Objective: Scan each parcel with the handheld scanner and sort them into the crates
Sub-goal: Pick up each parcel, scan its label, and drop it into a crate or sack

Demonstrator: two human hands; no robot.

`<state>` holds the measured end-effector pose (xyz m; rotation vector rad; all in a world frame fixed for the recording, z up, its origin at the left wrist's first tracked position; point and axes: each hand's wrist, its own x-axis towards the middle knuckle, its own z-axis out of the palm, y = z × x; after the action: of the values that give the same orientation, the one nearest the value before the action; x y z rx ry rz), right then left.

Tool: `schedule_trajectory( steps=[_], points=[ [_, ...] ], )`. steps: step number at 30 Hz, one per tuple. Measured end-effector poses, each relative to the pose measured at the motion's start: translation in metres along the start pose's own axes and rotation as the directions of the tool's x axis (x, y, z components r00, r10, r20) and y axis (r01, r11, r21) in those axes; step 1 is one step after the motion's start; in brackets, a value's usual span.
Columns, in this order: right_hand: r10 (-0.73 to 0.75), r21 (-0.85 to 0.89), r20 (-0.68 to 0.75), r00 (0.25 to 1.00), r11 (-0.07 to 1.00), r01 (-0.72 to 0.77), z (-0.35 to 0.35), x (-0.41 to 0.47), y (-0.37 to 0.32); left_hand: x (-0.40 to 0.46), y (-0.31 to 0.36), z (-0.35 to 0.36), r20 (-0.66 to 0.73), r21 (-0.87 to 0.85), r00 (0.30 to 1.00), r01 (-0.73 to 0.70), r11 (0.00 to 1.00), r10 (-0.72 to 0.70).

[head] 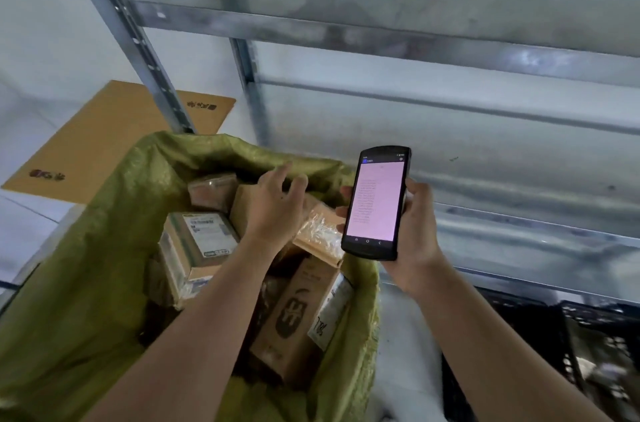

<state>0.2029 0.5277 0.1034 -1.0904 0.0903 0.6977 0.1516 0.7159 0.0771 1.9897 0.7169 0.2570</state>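
Observation:
A green woven sack [86, 266] stands open at the lower left, filled with several cardboard parcels. My left hand [277, 203] reaches into it, fingers spread over a brown parcel [242, 203] near the sack's far rim. A labelled parcel [201, 241] lies to the left of my forearm, and a printed brown box [294, 317] lies below it. A tape-wrapped parcel [320, 234] sits just right of my left hand. My right hand [415, 231] grips the black handheld scanner [377, 203] upright beside the sack, its pinkish screen lit and facing me.
A metal shelving rack [415, 41] rises behind the sack, with pale shelf boards. A flattened cardboard sheet [104, 144] lies on the floor at the left. Black plastic crates [571, 352] sit at the lower right under the lowest shelf.

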Motion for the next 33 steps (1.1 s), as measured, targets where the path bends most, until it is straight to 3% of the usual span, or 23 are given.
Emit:
schedule_trajectory(
  steps=[7,18,27,33],
  points=[
    [-0.101,0.059,-0.131,0.986,0.992,0.109,-0.032,-0.027,-0.012,-0.003,0.063,0.035,0.184,-0.247,0.971,-0.107,0.963,0.155],
    [-0.229,0.109,-0.406,0.885,0.949,0.295,-0.165,-0.148,-0.046,-0.107,0.146,0.169,0.439,-0.262,0.862,-0.146,0.954,0.252],
    [-0.177,0.173,-0.554,0.814,0.931,0.321,-0.336,-0.301,-0.049,-0.271,0.195,0.33,0.596,-0.225,0.787,-0.026,0.974,0.159],
    [-0.176,0.159,-0.652,0.738,0.919,0.36,-0.457,-0.398,-0.048,-0.386,0.224,0.441,0.718,-0.183,0.69,0.062,0.981,0.09]
  ],
)
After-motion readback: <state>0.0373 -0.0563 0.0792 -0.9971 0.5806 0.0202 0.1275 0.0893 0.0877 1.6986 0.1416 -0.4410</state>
